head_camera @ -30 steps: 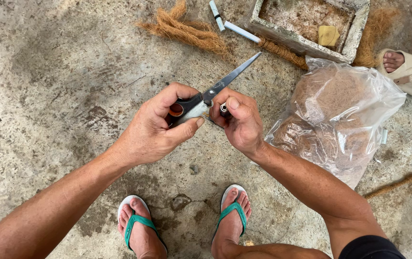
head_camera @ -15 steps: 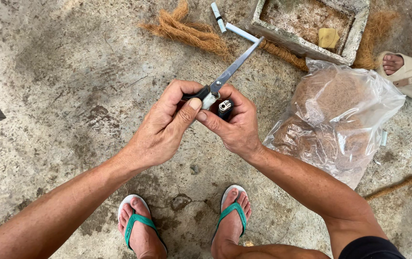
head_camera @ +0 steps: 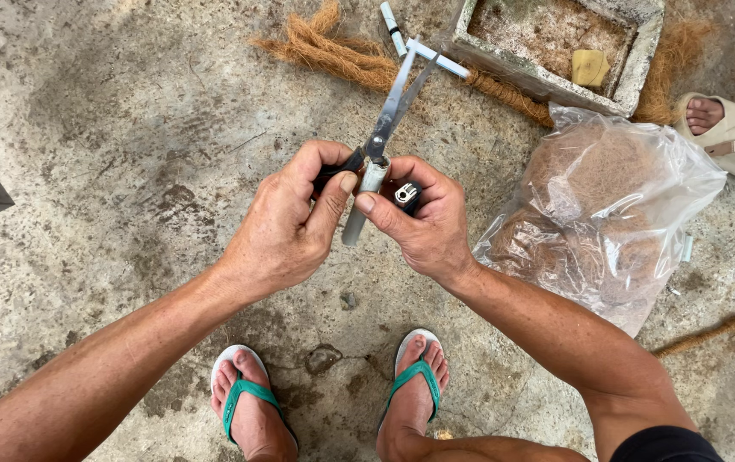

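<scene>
- We hold a pair of scissors [head_camera: 389, 120] over the rough, stained concrete floor [head_camera: 128, 128]; its two slim metal blades stand a little apart and point up toward the far edge of the floor.
- Our left hand [head_camera: 286, 227] is wrapped around the dark handles, fingers curled and thumb pressed forward, so its grip is clamped on the scissors.
- A short, pale grey tube [head_camera: 363, 201], smooth and round, sits just below the blades' pivot, pinched between the left thumb and the fingertips of our right hand [head_camera: 423, 227].
- The right hand's grip is also closed on a small black object with a shiny metal part [head_camera: 405, 194], tucked against its fingers; we cannot tell what it is.
- Both forearms come in from the near edge, bent inward so the hands meet in the middle, above our feet in green-strapped flip-flops [head_camera: 243, 398].
- To the right lies a crinkled clear plastic bag [head_camera: 615, 214] stuffed with brown fibre.
- At the far edge sits a rough, rectangular concrete trough [head_camera: 641, 60] with fibre and a yellow piece inside; coarse twisted coir rope [head_camera: 333, 51] and white tubes [head_camera: 440, 58] lie beside it.
- Another person's foot in a beige sandal [head_camera: 731, 133] shows at the right edge.
</scene>
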